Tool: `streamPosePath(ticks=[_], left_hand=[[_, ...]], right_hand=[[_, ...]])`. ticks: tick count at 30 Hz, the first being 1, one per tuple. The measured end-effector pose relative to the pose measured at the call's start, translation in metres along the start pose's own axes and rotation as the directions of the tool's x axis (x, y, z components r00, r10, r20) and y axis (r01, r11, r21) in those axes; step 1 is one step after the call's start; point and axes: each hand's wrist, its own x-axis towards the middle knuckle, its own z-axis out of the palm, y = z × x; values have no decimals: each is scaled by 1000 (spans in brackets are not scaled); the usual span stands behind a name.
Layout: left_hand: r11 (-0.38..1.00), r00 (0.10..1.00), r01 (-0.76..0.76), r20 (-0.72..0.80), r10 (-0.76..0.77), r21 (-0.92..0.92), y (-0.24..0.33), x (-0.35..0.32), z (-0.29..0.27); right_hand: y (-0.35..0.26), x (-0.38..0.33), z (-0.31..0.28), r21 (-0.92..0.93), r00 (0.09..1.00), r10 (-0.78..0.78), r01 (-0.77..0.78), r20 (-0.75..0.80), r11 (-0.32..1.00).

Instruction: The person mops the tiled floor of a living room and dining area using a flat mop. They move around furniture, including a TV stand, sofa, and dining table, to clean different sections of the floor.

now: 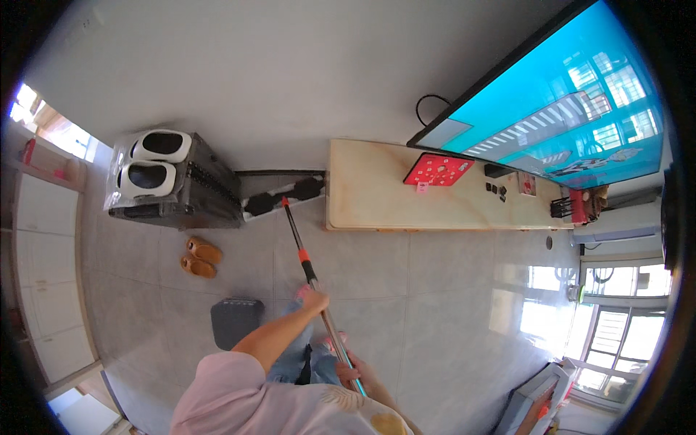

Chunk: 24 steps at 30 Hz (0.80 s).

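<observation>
My left hand [314, 299] is wrapped round the middle of a long-handled flat mop [293, 228]. Lower on the same pole, close to my body, my right hand [348, 373] grips the silver and turquoise end. The pole has orange joints and slopes away from me, up and to the left. Its wide black-and-white flat head [283, 199] lies on the floor in the gap between a black plastic-wrapped case and a low cabinet. Part of my right hand is hidden by the shirt and pole.
The black case [210, 177] carries two white-and-black oval things [147, 179]. Right of the gap runs the cream-topped cabinet [370, 188], below a large screen [558, 109]. Brown slippers [201, 257] and a dark grey stool [237, 322] are at left; a grey box [533, 399] is at lower right.
</observation>
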Motion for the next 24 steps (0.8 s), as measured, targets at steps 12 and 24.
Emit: streamPosePath(ticks=[12, 24], left_hand=[[995, 997, -50, 56, 55, -86, 29, 13, -62], [995, 999, -33, -25, 35, 97, -58, -6, -17]], right_hand=[[-3, 49, 27, -9, 997, 6, -6, 77, 1000], [47, 37, -41, -133, 991, -134, 134, 7, 982]])
